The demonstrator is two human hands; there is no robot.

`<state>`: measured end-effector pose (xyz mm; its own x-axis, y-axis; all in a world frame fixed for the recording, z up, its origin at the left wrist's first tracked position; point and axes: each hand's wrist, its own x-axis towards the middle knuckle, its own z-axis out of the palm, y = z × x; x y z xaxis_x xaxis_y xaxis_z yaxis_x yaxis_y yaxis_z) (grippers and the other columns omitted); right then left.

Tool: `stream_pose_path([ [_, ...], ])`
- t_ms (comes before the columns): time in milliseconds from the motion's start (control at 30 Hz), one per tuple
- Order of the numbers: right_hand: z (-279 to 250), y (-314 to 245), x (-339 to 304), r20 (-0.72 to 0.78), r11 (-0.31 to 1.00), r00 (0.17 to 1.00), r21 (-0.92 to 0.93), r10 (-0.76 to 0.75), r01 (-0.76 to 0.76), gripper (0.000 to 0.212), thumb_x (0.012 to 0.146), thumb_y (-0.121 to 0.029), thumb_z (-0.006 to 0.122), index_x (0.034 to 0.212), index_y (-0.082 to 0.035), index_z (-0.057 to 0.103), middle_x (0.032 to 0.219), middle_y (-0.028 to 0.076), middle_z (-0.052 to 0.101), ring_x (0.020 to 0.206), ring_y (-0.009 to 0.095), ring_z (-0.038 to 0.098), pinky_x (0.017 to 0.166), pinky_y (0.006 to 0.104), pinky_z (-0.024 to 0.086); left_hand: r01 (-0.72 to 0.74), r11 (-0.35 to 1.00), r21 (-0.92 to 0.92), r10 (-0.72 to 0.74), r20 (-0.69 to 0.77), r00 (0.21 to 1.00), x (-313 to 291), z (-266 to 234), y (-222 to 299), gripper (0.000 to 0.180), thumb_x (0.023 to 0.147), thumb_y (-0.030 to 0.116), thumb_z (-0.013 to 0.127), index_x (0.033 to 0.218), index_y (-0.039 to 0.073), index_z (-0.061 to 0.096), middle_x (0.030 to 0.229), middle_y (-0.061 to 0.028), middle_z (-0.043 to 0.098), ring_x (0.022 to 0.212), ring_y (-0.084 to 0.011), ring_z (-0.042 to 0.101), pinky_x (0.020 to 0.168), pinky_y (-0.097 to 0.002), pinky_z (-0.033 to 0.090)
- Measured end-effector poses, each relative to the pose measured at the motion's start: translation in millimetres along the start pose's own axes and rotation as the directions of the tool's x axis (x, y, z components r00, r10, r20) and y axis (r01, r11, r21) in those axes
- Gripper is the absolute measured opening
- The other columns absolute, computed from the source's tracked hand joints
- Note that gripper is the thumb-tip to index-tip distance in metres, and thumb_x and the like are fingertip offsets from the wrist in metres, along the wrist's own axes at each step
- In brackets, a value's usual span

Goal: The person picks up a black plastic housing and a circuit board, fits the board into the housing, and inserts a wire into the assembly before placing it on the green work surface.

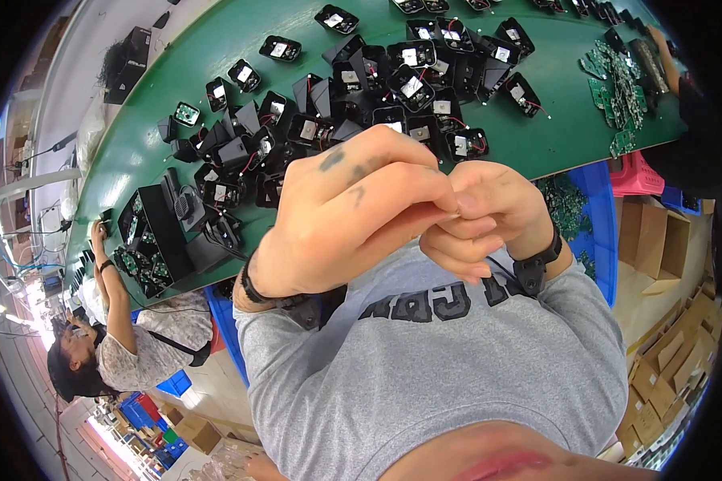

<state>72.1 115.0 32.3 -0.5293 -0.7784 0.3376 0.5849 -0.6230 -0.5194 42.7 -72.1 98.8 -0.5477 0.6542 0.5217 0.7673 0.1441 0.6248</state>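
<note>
My left hand and my right hand meet in front of my chest, above the near edge of the green table. Both are closed, with thumb and fingertips pinched together at one spot. Something tiny and pale may be between the fingertips, but it is too small to name. Beyond my hands lies a heap of black plastic housings, many with white labels and thin red wires inside. One housing sits just behind my right hand.
On the green table, circuit boards are piled at the right, near another person's arm. A black box of boards stands left, near a co-worker. A blue bin with boards and cardboard boxes are at right.
</note>
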Motion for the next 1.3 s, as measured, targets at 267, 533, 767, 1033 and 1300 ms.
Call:
stream_pose_path([
  [267,0.8,2.0,-1.5,-0.020,0.999,0.999,-0.013,0.044,-0.044,0.044,0.104,-0.026,0.036,0.064,-0.010,0.038,0.052,0.002,0.043,0.054,0.019,0.054,0.053,0.0289,0.044,-0.009,1.000,-0.026,0.012,0.115,0.993,2.1,-2.0,-4.6,0.020,0.072,-0.001,0.075,0.087,0.005,0.064,0.092,-0.0066,0.061,0.070,-0.0122,0.059,0.052,-0.0225,0.047],
  [533,-0.8,5.4,2.6,0.071,0.993,0.996,0.099,0.051,-0.058,0.045,0.105,-0.027,0.035,0.063,-0.010,0.038,0.051,0.002,0.042,0.054,0.019,0.053,0.049,0.0287,0.044,-0.036,0.995,-0.089,0.044,0.090,0.995,-2.8,5.2,-7.2,0.016,0.082,0.006,0.070,0.091,0.002,0.058,0.091,-0.0111,0.057,0.073,-0.0184,0.055,0.060,-0.0261,0.047],
  [767,1.8,6.8,2.5,0.090,0.995,0.993,0.062,0.071,-0.077,0.046,0.105,-0.026,0.035,0.061,-0.010,0.038,0.051,0.002,0.042,0.053,0.018,0.052,0.049,0.0281,0.043,0.030,0.956,-0.293,0.028,0.191,0.981,-3.7,3.4,-8.1,0.016,0.089,0.015,0.066,0.090,0.003,0.054,0.089,-0.0114,0.055,0.078,-0.0203,0.053,0.069,-0.0298,0.044],
  [1033,-1.3,9.8,2.6,0.155,0.992,0.985,0.082,0.078,-0.091,0.046,0.105,-0.025,0.035,0.061,-0.010,0.039,0.051,0.002,0.044,0.051,0.017,0.051,0.051,0.0301,0.048,0.072,0.899,-0.432,0.043,0.250,0.967,-4.9,4.1,-13.0,0.017,0.092,0.017,0.062,0.091,0.002,0.053,0.090,-0.0102,0.054,0.078,-0.0192,0.050,0.069,-0.0292,0.042],
  [1300,2.8,10.8,1.1,0.144,0.988,0.985,0.105,0.094,-0.109,0.046,0.105,-0.026,0.034,0.062,-0.010,0.040,0.052,0.002,0.044,0.050,0.016,0.052,0.051,0.0305,0.050,0.312,0.802,-0.509,-0.092,0.411,0.907,-6.9,-1.6,-8.1,0.022,0.094,0.022,0.059,0.092,0.002,0.051,0.093,-0.0083,0.050,0.082,-0.0164,0.047,0.072,-0.0274,0.041],
])
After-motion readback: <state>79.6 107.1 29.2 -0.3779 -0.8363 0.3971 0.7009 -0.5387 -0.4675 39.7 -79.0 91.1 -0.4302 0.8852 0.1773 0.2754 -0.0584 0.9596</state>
